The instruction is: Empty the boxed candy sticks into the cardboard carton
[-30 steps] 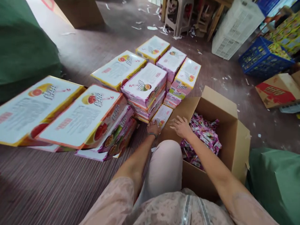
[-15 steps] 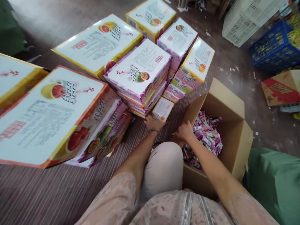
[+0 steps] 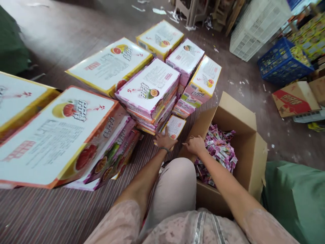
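Observation:
My left hand lies at the near end of a small white-topped fruit snack box, thumb on one side and fingers spread along the other. This box sits low, beside a stack topped by a purple-edged box. To the right, my right hand has its fingers curled over the left flap of an open cardboard carton. Inside the carton is a heap of small purple packets. The right fingertips are partly hidden.
Stacks of larger printed boxes fill the left side of the striped floor. A green sack stands right of the carton. Farther off are white crates, a blue crate, a red-printed carton and paper scraps.
The view has tilted, so the boxes sit lower in the picture. My left hand has shifted slightly along the small box, its fingers more spread. My right hand stays at the carton's flap.

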Demonstrator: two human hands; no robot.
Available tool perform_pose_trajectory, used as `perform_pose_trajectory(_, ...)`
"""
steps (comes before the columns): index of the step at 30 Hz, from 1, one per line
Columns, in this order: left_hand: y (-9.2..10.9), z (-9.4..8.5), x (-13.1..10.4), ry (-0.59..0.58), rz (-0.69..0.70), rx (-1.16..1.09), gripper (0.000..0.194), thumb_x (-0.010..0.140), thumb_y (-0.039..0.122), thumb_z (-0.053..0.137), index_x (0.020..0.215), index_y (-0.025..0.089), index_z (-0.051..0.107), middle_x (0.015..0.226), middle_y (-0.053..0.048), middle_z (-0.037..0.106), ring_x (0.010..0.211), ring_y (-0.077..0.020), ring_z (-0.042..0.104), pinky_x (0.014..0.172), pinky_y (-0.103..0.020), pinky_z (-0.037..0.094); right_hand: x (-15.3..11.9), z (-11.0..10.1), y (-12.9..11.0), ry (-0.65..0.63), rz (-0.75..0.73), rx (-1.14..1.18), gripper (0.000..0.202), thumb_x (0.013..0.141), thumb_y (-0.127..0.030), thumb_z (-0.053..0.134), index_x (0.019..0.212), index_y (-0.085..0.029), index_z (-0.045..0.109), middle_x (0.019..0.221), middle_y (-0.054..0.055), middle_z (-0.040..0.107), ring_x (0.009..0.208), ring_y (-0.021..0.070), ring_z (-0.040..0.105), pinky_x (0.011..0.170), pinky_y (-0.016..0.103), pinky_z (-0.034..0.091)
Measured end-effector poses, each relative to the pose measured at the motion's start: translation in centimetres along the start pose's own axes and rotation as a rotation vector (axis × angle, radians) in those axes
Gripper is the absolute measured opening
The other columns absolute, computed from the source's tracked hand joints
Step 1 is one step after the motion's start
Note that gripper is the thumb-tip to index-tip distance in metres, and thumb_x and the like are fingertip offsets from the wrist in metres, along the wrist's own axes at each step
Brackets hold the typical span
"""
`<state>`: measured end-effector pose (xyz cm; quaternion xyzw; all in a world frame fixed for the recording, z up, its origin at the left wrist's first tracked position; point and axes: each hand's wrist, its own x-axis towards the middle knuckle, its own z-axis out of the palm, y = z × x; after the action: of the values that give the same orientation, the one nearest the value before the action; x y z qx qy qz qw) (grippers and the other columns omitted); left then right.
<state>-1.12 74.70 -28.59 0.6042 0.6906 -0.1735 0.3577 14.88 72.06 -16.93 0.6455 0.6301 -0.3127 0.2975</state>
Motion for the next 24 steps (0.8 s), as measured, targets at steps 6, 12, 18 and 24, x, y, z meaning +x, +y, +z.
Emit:
perform_pose_trajectory(6,-1.4,-7.1,-3.5,0.03,0.104,-0.483,0.104,0.072,0.049,0.089,0.166,0.023,0.051,0.147,-0.018,0.069,0.134,-0.041,0.064,0.112,-0.051,0.052,-0.8,-0.4,0.6,0.147,0.037,0.181,0.061,0.117,-0.045,0.028,0.122,-0.012,0.079,0.127,0.019,0.079,0.124,0.0288,0.071,0.111,0.038,0.04)
perform_pose_trajectory(12,1.2,-16.6,-7.7,-0.22,0.319,-1.325,0.111,0.055,0.045,0.092,0.156,0.014,0.06,0.123,-0.012,0.081,0.107,-0.0382,0.077,0.092,-0.049,0.065,-4.2,-3.3,1.3,0.322,0.076,0.506,0.068,0.118,-0.04,0.007,0.156,-0.016,0.057,0.144,0.016,0.073,0.125,0.0214,0.071,0.103,0.033,0.051)
perform_pose_trajectory(18,7.6,-18.9,-14.1,-0.794,0.416,-1.387,0.064,0.06,0.033,0.088,0.119,0.011,0.078,0.091,-0.012,0.084,0.085,-0.0338,0.082,0.08,-0.039,0.068,-11.3,-6.0,5.2,0.623,-0.173,1.838,0.074,0.088,-0.085,0.067,0.134,-0.027,0.066,0.131,0.009,0.079,0.108,0.0263,0.077,0.088,0.037,0.062)
perform_pose_trajectory(24,14.5,-15.5,-18.4,-1.109,0.303,-1.36,0.049,0.065,0.031,0.084,0.108,0.008,0.079,0.072,-0.01,0.079,0.065,-0.0271,0.078,0.069,-0.034,0.066,-20.0,-4.3,10.2,0.717,-0.088,2.266,0.068,0.056,-0.059,0.103,0.106,-0.024,0.073,0.1,0.004,0.085,0.107,0.0323,0.08,0.097,0.046,0.067)
